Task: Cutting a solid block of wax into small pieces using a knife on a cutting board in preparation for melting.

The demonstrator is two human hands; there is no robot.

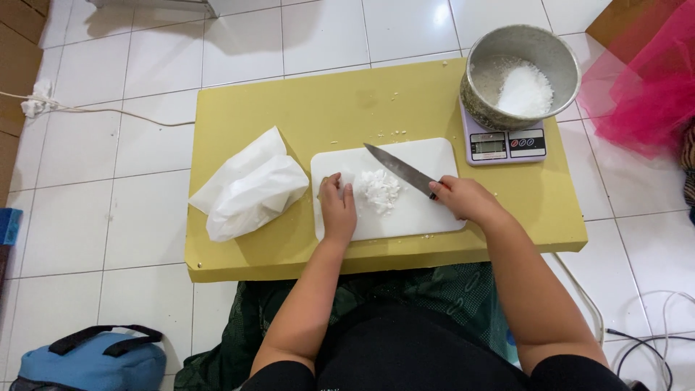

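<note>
We record the right hand [467, 199] closed around the handle of a kitchen knife [400, 170], whose blade runs up and away to the left from that hand, its tip raised above the white cutting board [427, 217]. The left hand [338, 205] rests palm down on the same board, fingers curled against a white block [340, 179] that it presses in place; we cannot tell how much of the block lies under the fingers. The two hands are apart, and between them sits a small pile of white chopped pieces [378, 190], touching or just beside the left fingertips and lying below the blade. The board lies on a yellow counter [289, 108], with white crumbs scattered beyond the hands. To the left of the left hand, off the board, lies a crumpled white plastic bag [250, 187]. Beyond the right hand, at the far corner of the counter, a small digital scale [507, 145] carries a metal bowl [481, 94] holding white powdery material [525, 90]. The counter stands on a white tiled floor [108, 181]. Well to the left of the left arm, on the floor, is a blue bag [94, 358]; well to the right of the right hand, past the scale, is pink netted fabric [648, 87].
</note>
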